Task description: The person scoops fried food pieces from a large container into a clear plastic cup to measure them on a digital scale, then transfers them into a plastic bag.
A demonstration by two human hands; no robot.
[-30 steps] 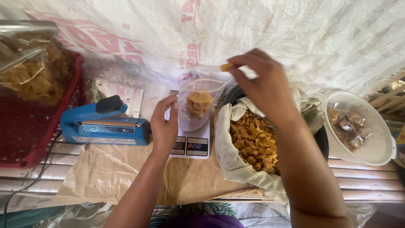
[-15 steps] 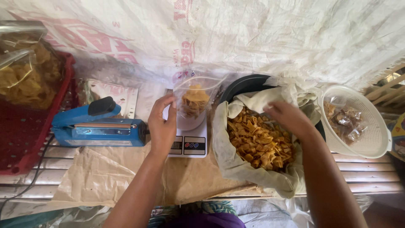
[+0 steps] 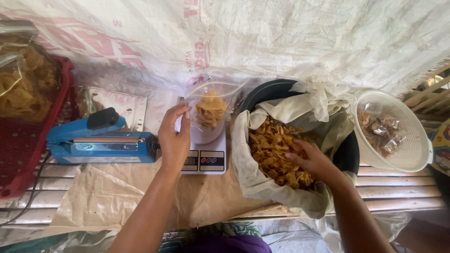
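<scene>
My left hand (image 3: 173, 140) grips the side of a clear plastic bag (image 3: 211, 110) that stands upright on a small white digital scale (image 3: 206, 159). The bag holds a small heap of golden fried chips. My right hand (image 3: 314, 164) is down in a black bowl (image 3: 262, 91) lined with a pale sheet (image 3: 243, 164). Its fingers curl around some of the loose chips (image 3: 269, 145) that fill the bowl.
A blue heat sealer (image 3: 98, 140) lies left of the scale on brown paper (image 3: 93, 206). A red basket (image 3: 28, 178) with bagged chips stands at far left. At right, a white colander (image 3: 412, 154) holds small packets. A woven white sack hangs behind.
My right hand has come down from above the bag's mouth into the bowl and closed on chips. The left hand has stayed on the bag.
</scene>
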